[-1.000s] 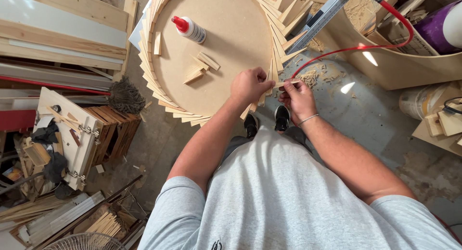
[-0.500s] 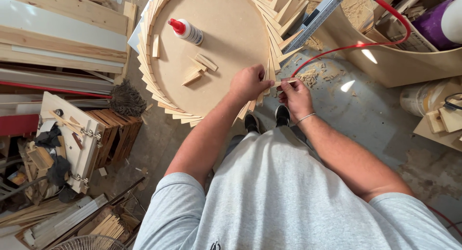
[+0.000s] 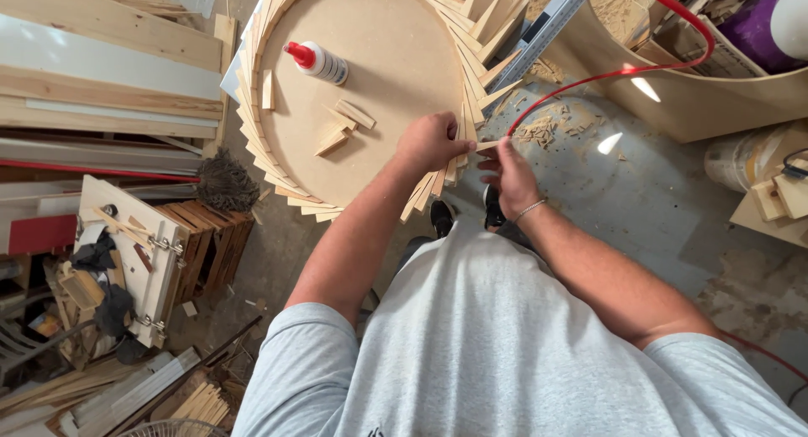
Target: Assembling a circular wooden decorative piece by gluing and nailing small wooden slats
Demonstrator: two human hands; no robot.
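Grey T-shirt (image 3: 505, 336), silver bracelet (image 3: 528, 210), black shoes (image 3: 442, 218)

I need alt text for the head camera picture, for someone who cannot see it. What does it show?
Seen from above, a person's left hand presses on the rim of a round wooden disc ringed with overlapping thin wooden slats, while the right hand holds another slat at its edge. A glue bottle and small wood offcuts lie on the disc.

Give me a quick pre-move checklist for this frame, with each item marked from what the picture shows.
1. Left hand rests on the ring of wooden slats at the disc's near edge: ok.
2. Right hand pinches a thin wooden slat at its end: ok.
3. Slat seated against its neighbours: cannot tell, fingers hide the joint.
4. Glue bottle within the round board, lying on its side: ok.
5. Glue on the slat: cannot tell.
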